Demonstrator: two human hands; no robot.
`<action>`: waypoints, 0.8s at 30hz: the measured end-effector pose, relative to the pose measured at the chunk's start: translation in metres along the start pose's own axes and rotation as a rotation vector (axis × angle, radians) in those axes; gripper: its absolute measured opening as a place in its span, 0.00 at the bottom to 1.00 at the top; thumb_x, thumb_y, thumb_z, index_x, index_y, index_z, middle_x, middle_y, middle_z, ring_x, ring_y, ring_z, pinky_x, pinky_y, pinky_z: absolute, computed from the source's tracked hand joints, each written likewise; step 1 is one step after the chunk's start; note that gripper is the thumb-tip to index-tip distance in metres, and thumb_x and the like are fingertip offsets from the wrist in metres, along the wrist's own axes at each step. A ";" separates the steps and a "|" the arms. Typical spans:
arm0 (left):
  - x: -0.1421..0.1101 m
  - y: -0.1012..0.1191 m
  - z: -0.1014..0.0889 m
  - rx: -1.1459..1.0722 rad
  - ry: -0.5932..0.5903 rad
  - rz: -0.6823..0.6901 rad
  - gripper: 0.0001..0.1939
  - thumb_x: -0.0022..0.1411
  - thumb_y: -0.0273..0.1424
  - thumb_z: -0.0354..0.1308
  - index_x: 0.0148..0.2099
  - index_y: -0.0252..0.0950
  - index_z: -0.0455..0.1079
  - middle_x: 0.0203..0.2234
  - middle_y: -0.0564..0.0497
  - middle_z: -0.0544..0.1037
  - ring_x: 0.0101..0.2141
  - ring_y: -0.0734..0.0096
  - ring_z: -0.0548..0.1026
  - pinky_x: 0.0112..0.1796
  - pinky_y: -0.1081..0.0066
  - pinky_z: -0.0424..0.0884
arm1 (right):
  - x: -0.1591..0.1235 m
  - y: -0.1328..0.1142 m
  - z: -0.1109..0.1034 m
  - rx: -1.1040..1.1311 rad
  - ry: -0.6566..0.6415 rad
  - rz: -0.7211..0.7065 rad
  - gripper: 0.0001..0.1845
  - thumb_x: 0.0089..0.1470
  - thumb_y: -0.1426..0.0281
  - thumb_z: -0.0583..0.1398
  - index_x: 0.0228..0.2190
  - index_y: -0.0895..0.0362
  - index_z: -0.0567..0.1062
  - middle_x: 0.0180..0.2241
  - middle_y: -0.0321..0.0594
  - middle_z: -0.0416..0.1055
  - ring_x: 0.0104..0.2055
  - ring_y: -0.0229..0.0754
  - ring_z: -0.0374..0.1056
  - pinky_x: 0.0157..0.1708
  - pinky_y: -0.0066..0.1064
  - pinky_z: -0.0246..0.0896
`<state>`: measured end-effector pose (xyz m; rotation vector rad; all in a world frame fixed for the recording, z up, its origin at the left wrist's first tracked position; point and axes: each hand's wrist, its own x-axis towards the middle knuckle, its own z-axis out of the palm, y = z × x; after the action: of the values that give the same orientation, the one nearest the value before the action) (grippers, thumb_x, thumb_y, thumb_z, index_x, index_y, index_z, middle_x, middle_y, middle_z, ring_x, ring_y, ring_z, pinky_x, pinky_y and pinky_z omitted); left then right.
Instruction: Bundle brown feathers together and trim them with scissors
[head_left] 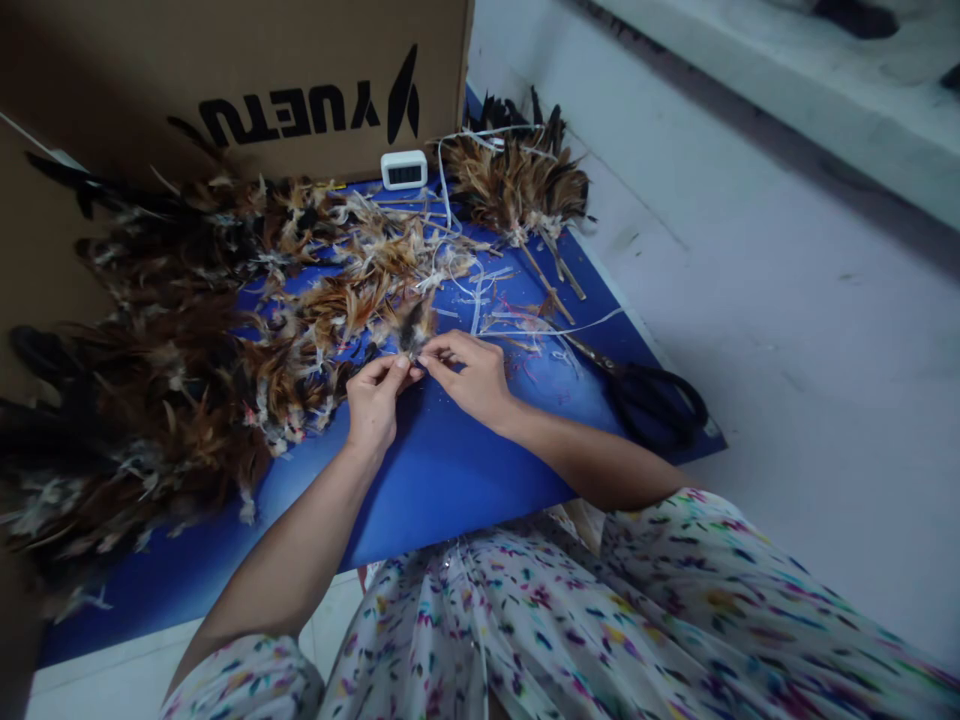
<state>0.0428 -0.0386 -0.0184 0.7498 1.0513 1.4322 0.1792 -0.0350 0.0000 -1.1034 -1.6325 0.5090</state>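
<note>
Between both hands, above the blue tabletop [442, 480], is a small brown and black feather bunch [412, 326], its tips pointing away from me. My left hand [377, 392] pinches its base between thumb and forefinger. Close beside it, my right hand [471, 372] has thumb and fingertips pressed together at the same base; a tiny bit of what they grip is hidden. Loose brown feathers [352, 295] lie just past my hands. White plastic strips [478, 300] and thin sticks [551, 285] are scattered to the right of them.
Large feather heaps [172, 390] cover the table's left side. A cardboard box [300, 60] stands at the back, with a small white digital timer [404, 170] before it. Another feather pile [517, 180] sits at the back right. Black-handled scissors [652, 400] lie near the wall [810, 300].
</note>
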 end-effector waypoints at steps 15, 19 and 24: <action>-0.001 0.006 -0.009 0.579 -0.113 0.310 0.09 0.55 0.34 0.63 0.26 0.35 0.76 0.23 0.53 0.76 0.26 0.74 0.71 0.32 0.75 0.65 | 0.001 0.005 -0.004 -0.376 -0.107 -0.570 0.12 0.62 0.76 0.53 0.36 0.58 0.77 0.33 0.42 0.77 0.39 0.41 0.71 0.40 0.35 0.66; -0.001 0.010 -0.009 0.767 -0.166 0.389 0.09 0.58 0.31 0.60 0.26 0.35 0.74 0.22 0.54 0.75 0.25 0.75 0.70 0.30 0.75 0.63 | 0.007 0.011 -0.006 -0.415 -0.154 -0.673 0.11 0.62 0.75 0.53 0.36 0.58 0.76 0.34 0.42 0.77 0.45 0.43 0.71 0.40 0.38 0.64; -0.003 0.015 -0.007 0.846 -0.251 0.425 0.10 0.60 0.30 0.58 0.26 0.34 0.73 0.22 0.53 0.74 0.24 0.76 0.69 0.30 0.75 0.62 | 0.014 0.017 -0.007 -0.312 -0.180 -0.701 0.15 0.63 0.77 0.50 0.32 0.57 0.74 0.32 0.37 0.76 0.46 0.39 0.72 0.58 0.47 0.59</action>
<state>0.0312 -0.0420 -0.0072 1.7986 1.3498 1.1517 0.1925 -0.0164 -0.0032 -0.6346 -2.1629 -0.1151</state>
